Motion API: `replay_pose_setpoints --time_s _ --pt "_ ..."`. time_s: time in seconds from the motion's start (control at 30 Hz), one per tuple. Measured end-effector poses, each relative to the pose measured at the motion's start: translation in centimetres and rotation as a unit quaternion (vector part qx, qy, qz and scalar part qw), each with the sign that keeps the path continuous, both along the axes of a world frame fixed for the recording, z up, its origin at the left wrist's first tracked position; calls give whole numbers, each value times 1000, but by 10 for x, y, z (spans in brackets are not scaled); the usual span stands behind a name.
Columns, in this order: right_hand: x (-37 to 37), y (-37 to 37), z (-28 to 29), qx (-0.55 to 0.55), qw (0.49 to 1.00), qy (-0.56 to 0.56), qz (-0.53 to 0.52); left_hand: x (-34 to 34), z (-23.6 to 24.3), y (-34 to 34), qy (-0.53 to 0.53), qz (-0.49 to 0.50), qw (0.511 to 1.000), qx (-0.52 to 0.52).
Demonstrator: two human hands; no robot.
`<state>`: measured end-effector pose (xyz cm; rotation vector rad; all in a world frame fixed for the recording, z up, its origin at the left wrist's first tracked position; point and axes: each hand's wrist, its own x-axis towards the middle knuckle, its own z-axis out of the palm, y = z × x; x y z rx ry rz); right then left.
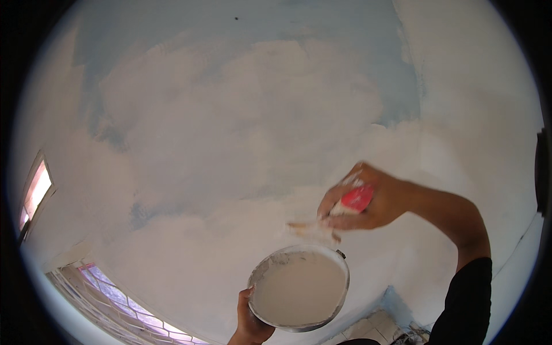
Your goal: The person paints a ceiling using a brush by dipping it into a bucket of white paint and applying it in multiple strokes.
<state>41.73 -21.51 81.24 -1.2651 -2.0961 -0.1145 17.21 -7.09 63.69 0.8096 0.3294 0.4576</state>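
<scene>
My left hand [253, 325] grips the rim and side of a round container [251, 310] at the lower middle. Off-white paint [299, 287] fills it, with dried smears around the inner wall. Above the container's far right rim, my right hand [386, 194] is closed around a paintbrush with a red handle end [357, 198]. Its bristle end [313, 231] points left and down, blurred by motion; whether it touches the surface behind I cannot tell. White paint marks the back of that hand. Ahead spreads a blue surface [345, 29] largely covered with uneven whitish paint [241, 121].
A small bright window [37, 192] is at the far left. Below it, a larger window with a white grille [123, 299] curves along the lower left. Tiles [371, 328] beside a blue patch [397, 305] show at the lower right. A dark object [541, 172] stands at the right edge.
</scene>
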Motion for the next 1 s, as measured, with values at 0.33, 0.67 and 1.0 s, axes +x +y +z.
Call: replay_pose_setpoints --time_s 0.33,0.67,1.0 --pt "-3 28 -94 -136 989 -31 -54 23 -68 -11 -9 56 998 -37" --pt "-10 58 -83 -205 972 -5 -115 25 -79 12 2 135 989 -66" --pt "-45 86 -78 -219 961 59 -158 -6 -76 37 25 133 991 -4"
